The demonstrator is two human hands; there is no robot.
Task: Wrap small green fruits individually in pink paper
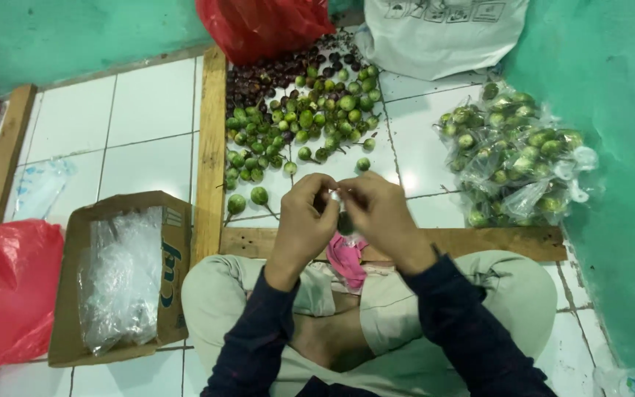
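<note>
On the white tiled floor [148,110] a cardboard box [174,242] lies open at the left, stuffed with clear plastic bags [119,283], and a red plastic bag [5,290] bulges just beside it. A second red bag [262,26] and a white sack [442,33] sit at the far edge against the teal wall [60,33]. Wooden slats [211,147] frame the tiles, and a heap of filled clear packets [516,158] rests at the right near the wall
</note>
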